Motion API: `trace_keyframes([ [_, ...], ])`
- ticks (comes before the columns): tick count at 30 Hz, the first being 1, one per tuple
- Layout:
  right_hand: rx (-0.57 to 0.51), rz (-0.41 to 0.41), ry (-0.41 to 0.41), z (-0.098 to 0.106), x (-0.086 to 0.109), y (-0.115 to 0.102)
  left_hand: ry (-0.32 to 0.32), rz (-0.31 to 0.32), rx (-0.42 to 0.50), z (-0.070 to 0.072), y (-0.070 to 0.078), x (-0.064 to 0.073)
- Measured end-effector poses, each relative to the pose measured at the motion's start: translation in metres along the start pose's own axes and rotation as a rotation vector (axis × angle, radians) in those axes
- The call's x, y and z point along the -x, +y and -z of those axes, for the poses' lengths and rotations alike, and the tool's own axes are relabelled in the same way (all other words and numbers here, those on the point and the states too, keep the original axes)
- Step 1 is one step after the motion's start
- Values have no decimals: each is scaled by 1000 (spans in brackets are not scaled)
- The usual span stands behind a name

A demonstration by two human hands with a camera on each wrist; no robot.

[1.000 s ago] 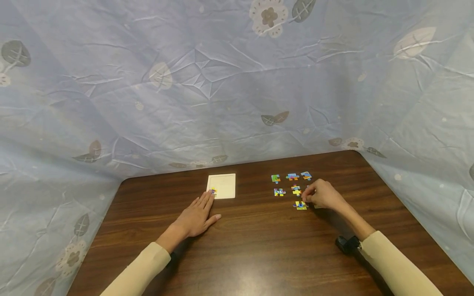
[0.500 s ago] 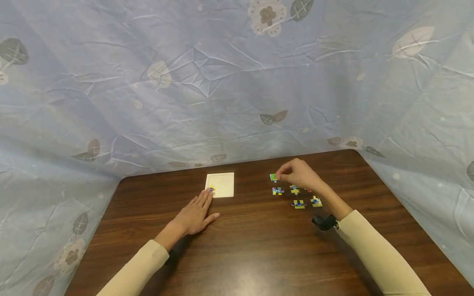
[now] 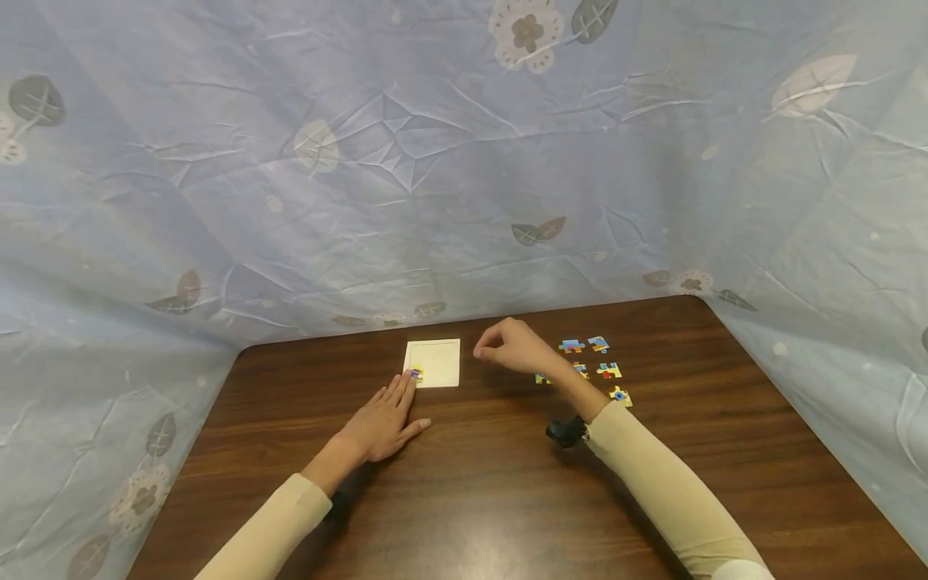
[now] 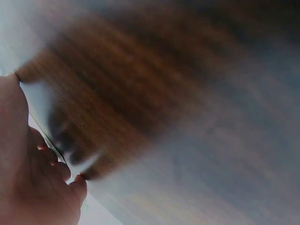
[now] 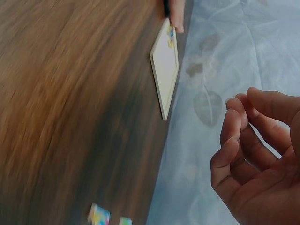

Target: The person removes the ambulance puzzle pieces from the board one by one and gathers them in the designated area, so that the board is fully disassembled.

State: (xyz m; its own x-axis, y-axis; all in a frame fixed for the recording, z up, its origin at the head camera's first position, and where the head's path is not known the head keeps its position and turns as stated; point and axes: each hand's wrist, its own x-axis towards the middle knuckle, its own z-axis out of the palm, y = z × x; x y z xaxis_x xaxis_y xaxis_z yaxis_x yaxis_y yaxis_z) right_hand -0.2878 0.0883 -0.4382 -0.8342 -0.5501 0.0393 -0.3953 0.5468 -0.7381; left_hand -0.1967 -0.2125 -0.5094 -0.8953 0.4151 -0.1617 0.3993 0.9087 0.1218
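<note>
My left hand (image 3: 379,423) lies flat with extended fingers, its fingertips on the lower left corner of a pale square puzzle tray (image 3: 442,362). A yellow and blue jigsaw piece (image 3: 418,374) sits in that corner beside the fingertips. My right hand (image 3: 516,346) hovers between the tray and the loose jigsaw pieces (image 3: 571,345). In the right wrist view its fingers (image 5: 229,154) are loosely bent, the thumb near the index fingertip, and no piece shows between them. The right hand and forearm hide some loose pieces in the head view.
More jigsaw pieces lie to the right, among them a yellow and red piece (image 3: 609,370) and a yellow piece with a blue spot (image 3: 619,396). A patterned cloth (image 3: 406,201) hangs behind the brown wooden table (image 3: 471,483).
My right hand has swept left, from the right side of the loose pieces over the upper left one and on toward the tray. The left hand stays on the tray.
</note>
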Motion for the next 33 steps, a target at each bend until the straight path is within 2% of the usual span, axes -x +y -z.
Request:
trace_keyframes([
  [6, -5, 29, -36, -24, -23, -8, -6, -4, 5, -2, -2, 14],
  [14, 8, -6, -51, -61, -51, -12, 16, -38, 3, -6, -7, 25],
  [17, -10, -41, -39, -75, -61, -12, 30, -40, 0, -6, -7, 27],
  [23, 46, -78, -42, -98, -74, -12, 60, -51, -29, -8, -8, 29],
  [29, 115, -85, -60, -109, -78, -14, 97, -76, -57, -10, -7, 26],
  [33, 142, -79, -59, -112, -80, -16, 93, -78, -70, -9, -9, 25],
])
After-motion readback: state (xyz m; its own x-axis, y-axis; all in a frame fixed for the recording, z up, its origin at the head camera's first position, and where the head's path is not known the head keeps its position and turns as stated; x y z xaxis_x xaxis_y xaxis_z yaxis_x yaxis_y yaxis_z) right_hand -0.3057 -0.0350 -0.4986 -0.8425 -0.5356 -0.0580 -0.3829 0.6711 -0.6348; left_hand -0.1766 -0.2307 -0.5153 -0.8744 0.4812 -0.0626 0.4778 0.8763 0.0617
